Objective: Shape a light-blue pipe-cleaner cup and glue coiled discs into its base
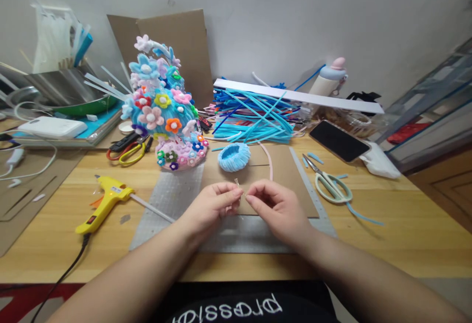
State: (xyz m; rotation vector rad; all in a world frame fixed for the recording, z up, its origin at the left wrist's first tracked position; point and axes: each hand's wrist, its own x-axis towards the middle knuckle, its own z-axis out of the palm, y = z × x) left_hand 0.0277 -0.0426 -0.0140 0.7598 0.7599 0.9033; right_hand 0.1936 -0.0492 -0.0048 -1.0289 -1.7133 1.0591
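My left hand (220,199) and my right hand (277,207) meet over a brown cardboard sheet (300,197). Both pinch a small, thin, clear-looking piece (238,183) between thumb and fingers; its exact kind is too small to make out. Just beyond my fingertips sits a small light-blue fuzzy cup shape (234,157), hollow at the top and wound from pipe cleaner. A pink pipe cleaner (268,158) lies on the cardboard by my right hand. Under the cardboard is a grey cutting mat (167,197).
To the left lies a yellow glue gun (106,197) with a cord. Behind it are scissors (132,154) and a flower-covered pipe-cleaner piece (162,111). Blue pipe cleaners (254,114) are piled at the back. Pale green scissors (334,187) and a phone (339,140) lie right.
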